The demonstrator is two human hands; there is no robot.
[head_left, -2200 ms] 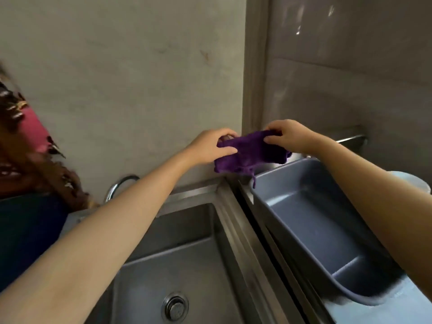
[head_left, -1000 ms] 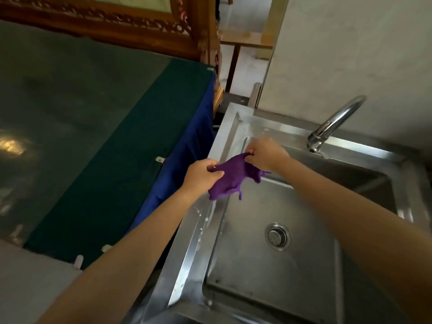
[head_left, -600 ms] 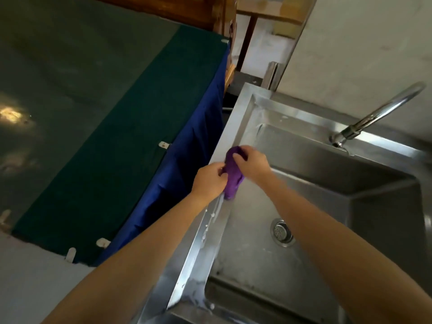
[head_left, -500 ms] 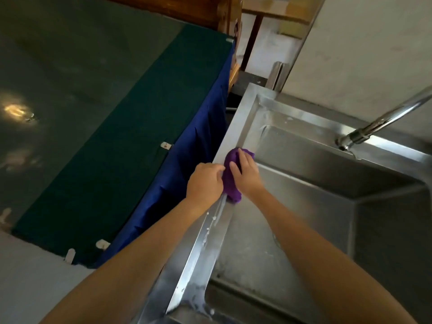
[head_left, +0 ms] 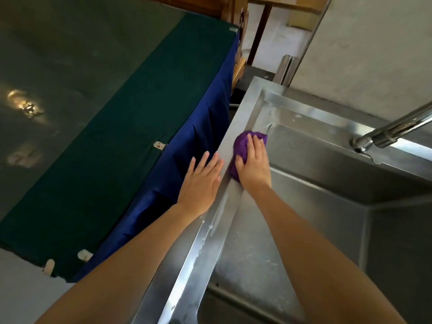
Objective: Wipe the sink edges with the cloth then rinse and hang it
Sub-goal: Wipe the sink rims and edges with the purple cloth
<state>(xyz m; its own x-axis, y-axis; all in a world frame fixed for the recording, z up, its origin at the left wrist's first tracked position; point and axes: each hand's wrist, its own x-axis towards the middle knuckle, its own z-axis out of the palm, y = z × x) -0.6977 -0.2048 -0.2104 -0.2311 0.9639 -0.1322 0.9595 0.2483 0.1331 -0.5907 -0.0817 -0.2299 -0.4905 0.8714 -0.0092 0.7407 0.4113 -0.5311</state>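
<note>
Wiping, head view: the right hand (head_left: 253,163) presses the purple cloth (head_left: 243,146) onto the left edge of the steel sink (head_left: 210,230).
Right hand fingers: they lie close together, curved over the bunched cloth, the thumb hooked on its near side, so the cloth is pinned between palm and metal and not pinched up.
Left hand (head_left: 201,181): it is flat and empty, fingers straight and slightly spread, just beside the cloth at the outer side of the edge; whether it touches the metal or only hovers I cannot tell. I judge it steadies the body.
Where the cloth is: on the far part of the left edge, near the back corner, partly over the inner lip of the basin.
Cloth axis: the wad is longer than wide, and its long axis runs along the edge, pointing away from the person toward the back corner.
Why this way: a cloth lying along the strip can cover its width in one stroke.
Edge near the person: white droplets (head_left: 211,226) remain there, so I judge this part is not yet wiped.
Faucet (head_left: 388,133): no water runs, so rinsing is not yet begun.
Left of the sink: a table with a green and blue cover (head_left: 117,136).
</note>
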